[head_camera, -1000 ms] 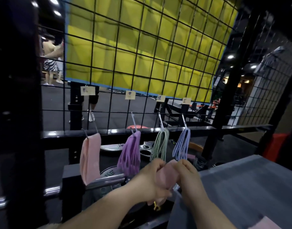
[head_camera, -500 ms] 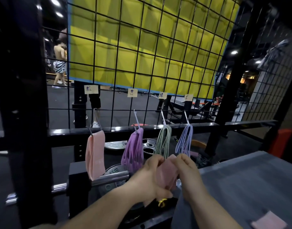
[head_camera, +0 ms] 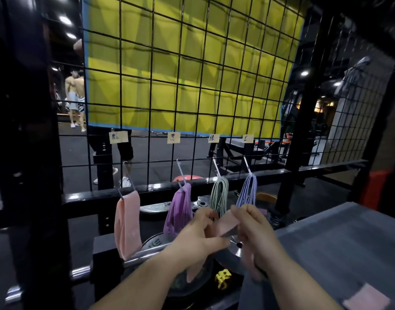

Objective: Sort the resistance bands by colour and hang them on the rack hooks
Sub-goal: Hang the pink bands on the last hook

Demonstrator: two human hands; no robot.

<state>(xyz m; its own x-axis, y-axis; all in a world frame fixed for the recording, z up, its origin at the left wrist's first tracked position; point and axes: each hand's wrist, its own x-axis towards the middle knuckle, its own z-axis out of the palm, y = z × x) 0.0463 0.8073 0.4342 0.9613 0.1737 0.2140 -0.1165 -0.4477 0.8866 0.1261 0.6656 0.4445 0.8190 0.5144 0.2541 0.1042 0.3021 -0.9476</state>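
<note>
The pink resistance band [head_camera: 227, 223] is held just in front of the rack, low before the green bands [head_camera: 218, 195] and blue bands [head_camera: 248, 191]. The left hand [head_camera: 197, 237] and right hand [head_camera: 258, 234] each pinch one end, apparently to spread the loop for hanging. Matching pink bands [head_camera: 127, 222] hang on the leftmost hook [head_camera: 121, 195], so that hook is judged its destination, well left of the hands.

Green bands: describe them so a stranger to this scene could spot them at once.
Find the black wire rack before the yellow wall; four hooks hang low on it. The green bands hang third from the left, between the purple bands and blue bands: the only pale green loops.
</note>
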